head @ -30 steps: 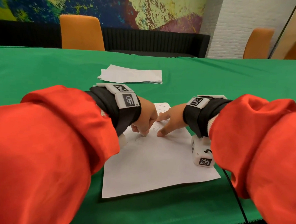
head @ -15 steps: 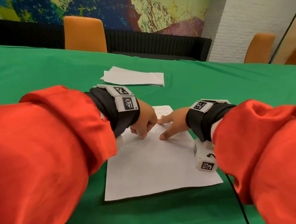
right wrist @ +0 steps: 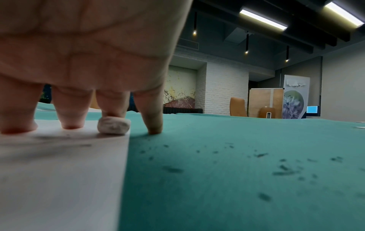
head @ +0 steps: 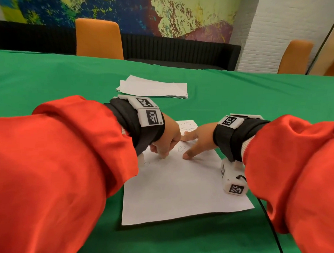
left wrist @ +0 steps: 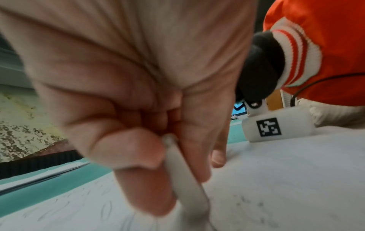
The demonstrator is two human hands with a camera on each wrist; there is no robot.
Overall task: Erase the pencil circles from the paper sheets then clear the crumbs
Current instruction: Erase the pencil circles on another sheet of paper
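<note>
The left hand (head: 166,138) is curled around a white eraser (left wrist: 185,179), thumb and fingers pinching it with its lower end pressed onto the paper sheet (head: 178,185) near the sheet's far left part. The right hand (head: 197,140) lies spread and relaxed, its straight fingertips (right wrist: 71,123) pressing the same sheet flat near its right edge, while the little finger comes down on the green cloth just beside that edge. A second, grubby white eraser lump (right wrist: 114,127) sits on the sheet at the right edge, touching 1 of those fingers. Faint pencil circles (head: 181,148) remain between the 2 hands, 1 more (head: 146,164) near the left wrist, and several at the sheet's far end. Dark crumbs (right wrist: 282,168) are scattered over the tabletop (head: 48,81) to the right of the sheet. Farther away lies a stack of paper sheets (head: 154,88), well apart from the hands.
</note>
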